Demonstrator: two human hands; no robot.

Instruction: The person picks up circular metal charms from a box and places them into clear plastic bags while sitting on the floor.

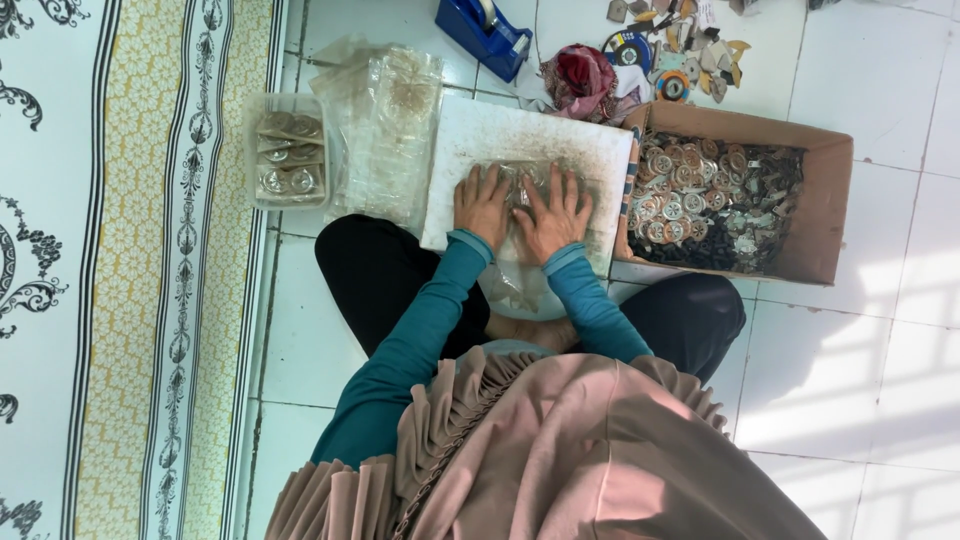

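I sit cross-legged on a tiled floor with a white board [480, 130] across my knees. My left hand [482, 203] and my right hand [553, 213] lie side by side, fingers spread, pressing flat on a clear plastic bag [520, 280] that holds small round metal pieces. The bag's lower end hangs over the board's near edge. Both sleeves are teal.
A cardboard box [822, 200] full of round metal parts sits right of the board. Left of it lie a stack of clear bags [385, 130] and a clear tub [287, 150] of packed pieces. A blue tape dispenser [484, 34], cloth and scraps lie beyond. A patterned mat [140, 270] covers the left.
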